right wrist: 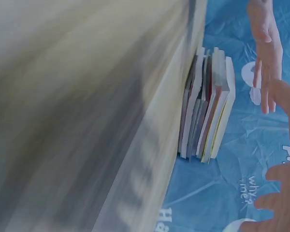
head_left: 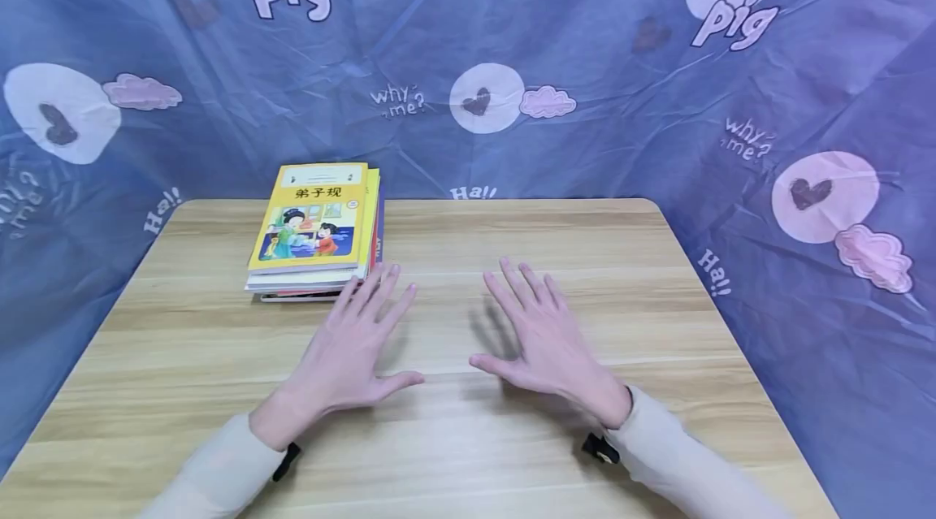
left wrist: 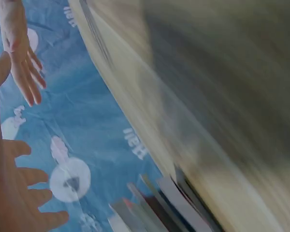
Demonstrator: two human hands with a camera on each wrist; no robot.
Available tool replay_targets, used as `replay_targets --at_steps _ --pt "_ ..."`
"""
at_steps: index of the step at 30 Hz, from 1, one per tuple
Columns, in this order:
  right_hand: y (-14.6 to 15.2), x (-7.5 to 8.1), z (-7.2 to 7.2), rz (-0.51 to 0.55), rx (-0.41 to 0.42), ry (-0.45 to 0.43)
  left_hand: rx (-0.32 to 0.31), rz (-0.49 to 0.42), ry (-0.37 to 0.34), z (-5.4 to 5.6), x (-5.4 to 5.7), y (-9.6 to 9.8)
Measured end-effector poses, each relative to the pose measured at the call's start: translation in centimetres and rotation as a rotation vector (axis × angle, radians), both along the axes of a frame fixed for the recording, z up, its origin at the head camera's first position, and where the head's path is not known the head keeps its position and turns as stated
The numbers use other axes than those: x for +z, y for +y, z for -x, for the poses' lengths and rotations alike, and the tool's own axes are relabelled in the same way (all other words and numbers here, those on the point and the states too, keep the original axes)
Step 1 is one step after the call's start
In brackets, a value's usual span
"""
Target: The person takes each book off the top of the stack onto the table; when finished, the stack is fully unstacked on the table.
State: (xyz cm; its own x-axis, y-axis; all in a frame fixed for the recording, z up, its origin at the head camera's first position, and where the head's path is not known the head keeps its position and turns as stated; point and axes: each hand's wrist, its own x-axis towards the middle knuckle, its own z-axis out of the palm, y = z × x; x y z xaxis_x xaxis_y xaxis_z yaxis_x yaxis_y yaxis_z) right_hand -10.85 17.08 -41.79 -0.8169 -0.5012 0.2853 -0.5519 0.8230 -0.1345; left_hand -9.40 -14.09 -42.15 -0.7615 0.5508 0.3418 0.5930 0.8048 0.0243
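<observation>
Both hands hover over the wooden table point(head_left: 439, 454), palms down with fingers spread, and neither holds anything. My left hand point(head_left: 347, 352) is just in front of a stack of books point(head_left: 314, 283); in the head view its fingertips overlap the stack's near right corner. The top book point(head_left: 314, 218) has a yellow cover with two drawn figures and Chinese characters. To the right, my right hand point(head_left: 544, 340) has its thumb pointing toward the left hand. The right wrist view shows the stacked books point(right wrist: 208, 106) from the side, several of differing thickness.
A blue cloth point(head_left: 409, 23) printed with pigs, clouds and words hangs behind the table and along its sides. The stack stands near the table's back left. Each wrist has a dark strap point(head_left: 601, 447) below the light sleeve point(head_left: 227, 462).
</observation>
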Motion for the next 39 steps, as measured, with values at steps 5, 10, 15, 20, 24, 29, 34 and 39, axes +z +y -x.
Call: replay_targets --at_steps 5,10,15,20,24,29,34,39 --pt "-2.4 -0.1 1.5 0.152 0.014 -0.162 0.046 -0.075 -0.039 0.6 0.9 -3.0" --pt "-5.0 -0.4 3.1 0.357 0.016 -0.338 0.122 -0.196 -0.065 1.5 1.6 -6.3" --pt "-7.6 -0.9 4.6 0.626 0.040 -0.526 0.231 -0.339 -0.148 2.3 2.3 -9.2" --pt "-9.9 -1.4 6.0 0.856 0.003 -0.734 0.343 -0.439 -0.251 3.1 2.6 -11.7" --pt "-11.5 -1.7 7.0 0.988 -0.027 -0.869 0.406 -0.533 -0.304 3.9 2.4 -13.5" --pt "-13.3 -2.1 8.4 1.116 -0.066 -0.973 0.465 -0.672 -0.388 5.1 2.0 -15.4" --pt "-14.9 -2.5 9.7 1.188 -0.102 -1.038 0.493 -0.762 -0.443 6.3 1.4 -16.4" --pt "-16.3 -3.0 10.5 1.186 -0.115 -1.040 0.530 -0.767 -0.470 7.1 0.7 -16.9"
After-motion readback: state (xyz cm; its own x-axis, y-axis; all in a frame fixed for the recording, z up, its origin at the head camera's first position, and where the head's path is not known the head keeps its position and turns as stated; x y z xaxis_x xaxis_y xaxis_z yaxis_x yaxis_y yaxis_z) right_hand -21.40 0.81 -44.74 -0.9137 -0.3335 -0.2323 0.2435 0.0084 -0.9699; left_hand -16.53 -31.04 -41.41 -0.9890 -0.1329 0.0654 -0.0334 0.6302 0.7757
